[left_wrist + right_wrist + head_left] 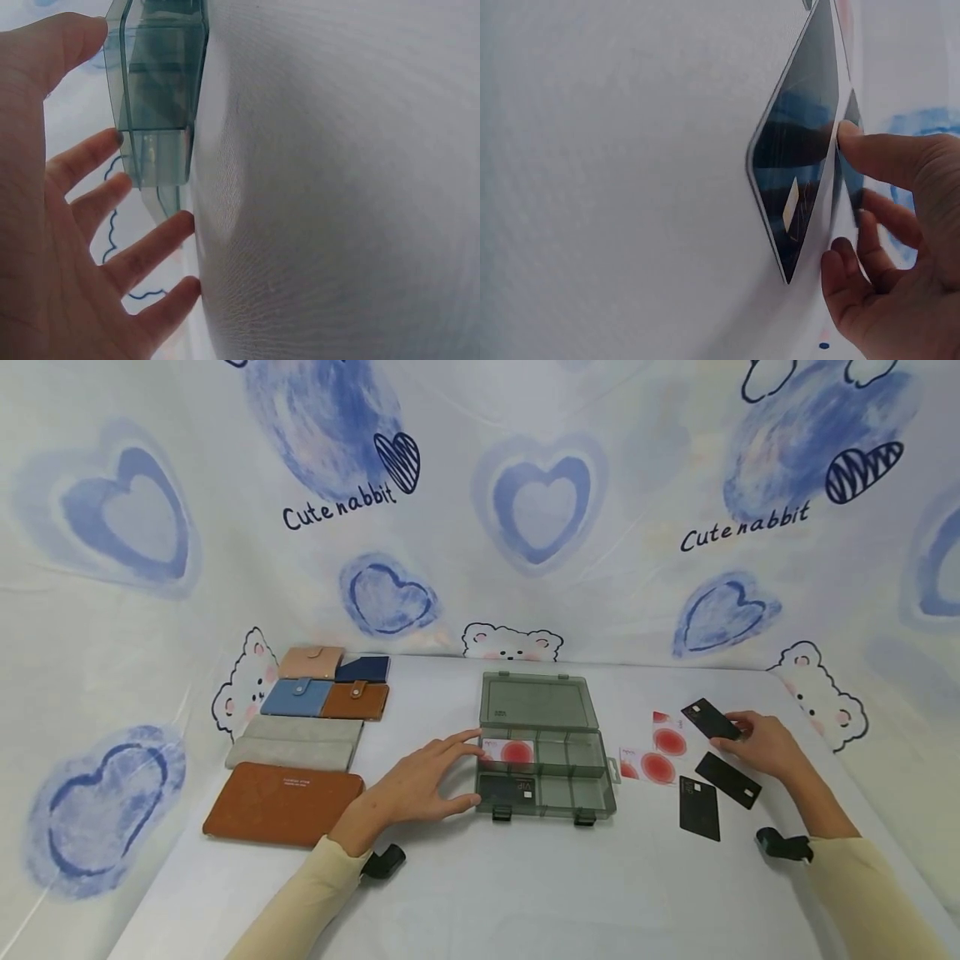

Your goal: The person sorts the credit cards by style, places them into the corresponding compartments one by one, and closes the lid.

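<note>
With thumb and fingers, my right hand (761,744) pinches a black card (707,717) at its right end. In the right wrist view the thumb (874,154) presses on that card's edge. Two more black cards, one slanted (729,781) and one near upright (700,810), lie just below the hand. My left hand (420,779) is spread at the left side of a green see-through divided box (573,793), its thumb and fingertips at the wall. The box's lid is folded back. Inside it are a red-and-white card (507,751) and a black VIP card (507,790).
Several red-and-white cards (658,768) lie between the box and the black cards. At the left sit a large brown wallet (281,806), a grey wallet (300,739), and smaller blue (294,699), tan (307,663), navy (363,669) and brown (356,701) card holders.
</note>
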### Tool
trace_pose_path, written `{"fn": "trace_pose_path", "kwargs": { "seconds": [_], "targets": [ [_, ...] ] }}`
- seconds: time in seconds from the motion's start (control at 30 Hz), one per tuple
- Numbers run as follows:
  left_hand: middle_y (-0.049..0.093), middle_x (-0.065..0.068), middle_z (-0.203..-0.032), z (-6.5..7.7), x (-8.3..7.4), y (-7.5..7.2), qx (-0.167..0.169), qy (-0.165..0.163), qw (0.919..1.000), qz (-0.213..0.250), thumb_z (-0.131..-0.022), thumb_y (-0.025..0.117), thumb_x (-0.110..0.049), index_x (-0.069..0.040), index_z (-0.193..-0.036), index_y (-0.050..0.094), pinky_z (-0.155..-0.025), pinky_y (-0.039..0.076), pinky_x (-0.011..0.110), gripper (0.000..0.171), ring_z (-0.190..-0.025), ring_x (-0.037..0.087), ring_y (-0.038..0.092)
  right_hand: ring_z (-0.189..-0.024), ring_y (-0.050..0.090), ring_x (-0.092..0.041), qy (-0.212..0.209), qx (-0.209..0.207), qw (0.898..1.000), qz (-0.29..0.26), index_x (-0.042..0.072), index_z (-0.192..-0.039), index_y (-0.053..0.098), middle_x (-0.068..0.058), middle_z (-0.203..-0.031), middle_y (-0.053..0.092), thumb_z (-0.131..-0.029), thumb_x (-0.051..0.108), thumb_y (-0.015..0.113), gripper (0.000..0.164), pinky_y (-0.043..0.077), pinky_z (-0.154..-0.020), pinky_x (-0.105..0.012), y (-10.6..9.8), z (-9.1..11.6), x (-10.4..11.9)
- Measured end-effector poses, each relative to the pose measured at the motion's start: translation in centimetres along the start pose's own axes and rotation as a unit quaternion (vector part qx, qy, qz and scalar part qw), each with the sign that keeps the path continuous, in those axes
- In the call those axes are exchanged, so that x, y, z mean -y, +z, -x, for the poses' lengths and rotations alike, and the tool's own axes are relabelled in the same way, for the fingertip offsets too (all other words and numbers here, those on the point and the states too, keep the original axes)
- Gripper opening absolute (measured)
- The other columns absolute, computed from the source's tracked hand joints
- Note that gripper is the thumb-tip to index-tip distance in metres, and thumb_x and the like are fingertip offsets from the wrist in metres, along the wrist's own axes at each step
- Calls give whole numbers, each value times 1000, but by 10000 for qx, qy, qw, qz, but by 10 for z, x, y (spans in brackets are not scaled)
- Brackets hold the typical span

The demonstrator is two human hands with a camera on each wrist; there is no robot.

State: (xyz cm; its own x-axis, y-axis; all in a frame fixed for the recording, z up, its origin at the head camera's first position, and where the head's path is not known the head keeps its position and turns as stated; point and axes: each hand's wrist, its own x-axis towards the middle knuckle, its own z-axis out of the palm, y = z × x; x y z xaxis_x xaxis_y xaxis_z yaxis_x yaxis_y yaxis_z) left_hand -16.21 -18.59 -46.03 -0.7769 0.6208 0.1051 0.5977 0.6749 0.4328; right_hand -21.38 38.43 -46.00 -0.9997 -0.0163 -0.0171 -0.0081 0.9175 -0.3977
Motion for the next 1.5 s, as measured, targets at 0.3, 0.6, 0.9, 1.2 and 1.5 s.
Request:
{"fn": "trace_pose_path", "kwargs": {
  "seconds": [0.3, 0.6, 0.9, 1.2, 1.5],
  "targets": [
    [24, -12, -166, -1, 0, 2, 22, -22, 10000, -40, -91, 54, -71, -32, -145, 50, -109, 41, 52, 66, -142, 20, 41, -82, 57, -42, -28, -420, 9991, 34, -4, -139, 46, -38, -108, 59, -94, 24, 70, 58, 51, -64, -49, 3, 1, 3],
    [26, -10, -166, 0, 0, 1, -22, 56, 10000, -16, -92, 56, -69, -31, -144, 51, -109, 41, 53, 65, -142, 22, 42, -65, 53, -29, -265, -1332, 9907, -71, 2, -135, 56, -17, -84, 61, -99, 14, 62, 38, 39, -53, -33, 7, 8, 22],
    [26, -10, -166, 1, -1, 1, -60, 89, 9999, 34, -92, 57, -68, -29, -144, 52, -106, 43, 54, 65, -140, 24, 44, -89, 69, -49, -858, -1846, 9766, -689, 5, -135, 60, -25, -93, 70, -98, 12, 66, 38, 56, -75, -59, 8, 15, 77],
    [24, -11, -166, 0, -1, 1, 4, 15, 10000, 11, -91, 56, -70, -32, -143, 52, -109, 40, 54, 64, -143, 22, 41, -90, 72, -40, -1471, -1547, 9712, -1059, 11, -135, 62, -8, -84, 65, -97, 9, 68, 39, 56, -81, -54, 15, 29, 135],
    [25, -10, -166, -1, 0, 0, 29, -7, 10000, -16, -91, 56, -70, -32, -144, 51, -110, 40, 53, 65, -143, 21, 40, -78, 71, -19, -2223, -1155, 9573, -1445, 15, -133, 64, 4, -80, 61, -96, 8, 69, 38, 58, -83, -45, 34, 38, 182]
  ]
}}
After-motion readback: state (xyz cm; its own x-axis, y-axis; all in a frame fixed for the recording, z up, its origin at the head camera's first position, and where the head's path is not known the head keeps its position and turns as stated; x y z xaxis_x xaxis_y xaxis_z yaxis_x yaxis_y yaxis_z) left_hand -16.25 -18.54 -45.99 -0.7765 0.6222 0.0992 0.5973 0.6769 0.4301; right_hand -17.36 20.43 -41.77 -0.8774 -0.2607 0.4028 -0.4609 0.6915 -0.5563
